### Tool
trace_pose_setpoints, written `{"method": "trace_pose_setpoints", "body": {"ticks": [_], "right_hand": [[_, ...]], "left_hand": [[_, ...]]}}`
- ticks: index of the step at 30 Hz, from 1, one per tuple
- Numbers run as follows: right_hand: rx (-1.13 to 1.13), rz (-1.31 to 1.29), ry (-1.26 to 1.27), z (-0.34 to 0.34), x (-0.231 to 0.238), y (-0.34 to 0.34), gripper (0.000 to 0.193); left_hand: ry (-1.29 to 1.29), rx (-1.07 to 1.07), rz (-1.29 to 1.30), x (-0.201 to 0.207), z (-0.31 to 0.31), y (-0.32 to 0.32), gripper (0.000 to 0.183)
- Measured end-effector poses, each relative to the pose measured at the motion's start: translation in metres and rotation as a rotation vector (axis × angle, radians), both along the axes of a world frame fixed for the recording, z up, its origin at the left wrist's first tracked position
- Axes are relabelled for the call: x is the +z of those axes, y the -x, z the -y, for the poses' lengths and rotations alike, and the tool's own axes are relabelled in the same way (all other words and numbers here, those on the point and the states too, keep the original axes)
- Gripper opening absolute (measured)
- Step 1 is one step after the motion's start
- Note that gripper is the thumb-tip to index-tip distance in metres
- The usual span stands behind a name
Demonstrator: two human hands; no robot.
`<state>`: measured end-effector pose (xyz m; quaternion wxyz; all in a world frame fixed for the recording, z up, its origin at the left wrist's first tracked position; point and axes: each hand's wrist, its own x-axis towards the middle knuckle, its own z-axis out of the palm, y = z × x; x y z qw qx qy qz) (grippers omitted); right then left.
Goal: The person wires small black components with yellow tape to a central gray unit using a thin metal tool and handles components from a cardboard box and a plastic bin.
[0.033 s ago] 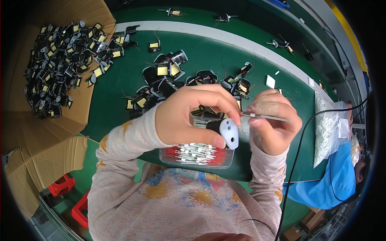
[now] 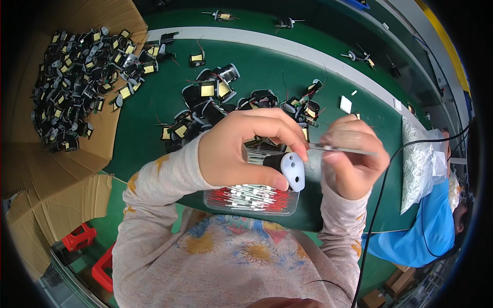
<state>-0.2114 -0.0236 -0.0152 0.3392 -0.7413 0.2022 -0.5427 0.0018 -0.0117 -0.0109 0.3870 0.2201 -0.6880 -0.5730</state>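
My left hand [image 2: 246,149] is closed around a small black housing with a pale, rounded end cap [image 2: 294,173] that has several holes. The cap faces right, toward my other hand. Between the thumb and fingers of my right hand [image 2: 354,156], a slim, flat metal tool [image 2: 354,150] is pinched; its left tip is close to my left fingertips, above the cap. Motion blurs the right fingers a little. Below my left hand lies a clear tray [image 2: 251,210] of thin red and white pieces, partly hidden by the hand.
Similar black parts with yellow pads [image 2: 208,91] and thin wires are heaped beyond my hands. A cardboard box [image 2: 110,128] full of them stands at left. A bag of white pieces [image 2: 413,169], a black cable [image 2: 386,179] and a person's blue sleeve [image 2: 431,220] are at right.
My right hand has shifted slightly to the right, and the metal tool has moved with it. My left hand and the capped part stay nearly still.
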Motion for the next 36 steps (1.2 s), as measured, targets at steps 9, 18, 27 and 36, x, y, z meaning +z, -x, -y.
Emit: {"method": "trace_pose_setpoints", "body": {"ticks": [9,18,27,36], "right_hand": [[-0.398,0.174,0.04,-0.032,0.02,0.001,0.017],[-0.404,0.008,0.154,-0.041,0.026,-0.007,0.023],[-0.3,-0.205,0.308,-0.042,0.035,0.001,0.022],[-0.328,-0.206,0.282,-0.049,0.036,-0.003,0.032]], "left_hand": [[0.152,0.279,0.035,-0.006,-0.012,0.009,0.044],[0.546,0.358,0.175,-0.009,-0.012,0.009,0.047],[0.62,0.41,0.215,-0.007,-0.014,0.008,0.049],[0.678,0.439,0.273,-0.003,-0.016,0.009,0.049]]}}
